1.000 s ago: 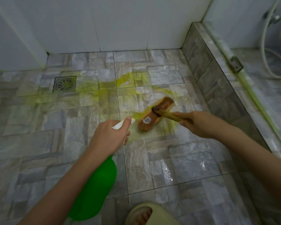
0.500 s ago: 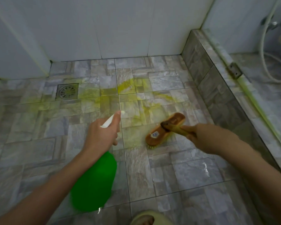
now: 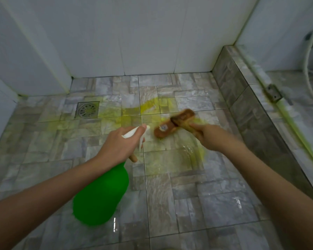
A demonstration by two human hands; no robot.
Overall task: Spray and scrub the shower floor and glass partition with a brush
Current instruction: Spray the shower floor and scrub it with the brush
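Wooden scrub brush [image 3: 172, 126], blurred, bristles down on wet stone-pattern shower floor [image 3: 188, 204], approx. centre frame, in a yellow-green cleaner smear [image 3: 148, 105]. R hand [image 3: 208, 137] has its fingers curled round the brush handle. Just beside it, L hand [image 3: 116, 148] grips the white trigger head of a green spray bottle [image 3: 101, 195], w/ index finger laid along the top and the nozzle near the brush. Square metal drain [image 3: 88, 109] sits further back, left. Tiled kerb [image 3: 242, 105] runs along the right, w/ a metal bracket [image 3: 273, 92] on top and a white hose [image 3: 307, 73] beyond. White wall tiles [image 3: 134, 33] stand behind.
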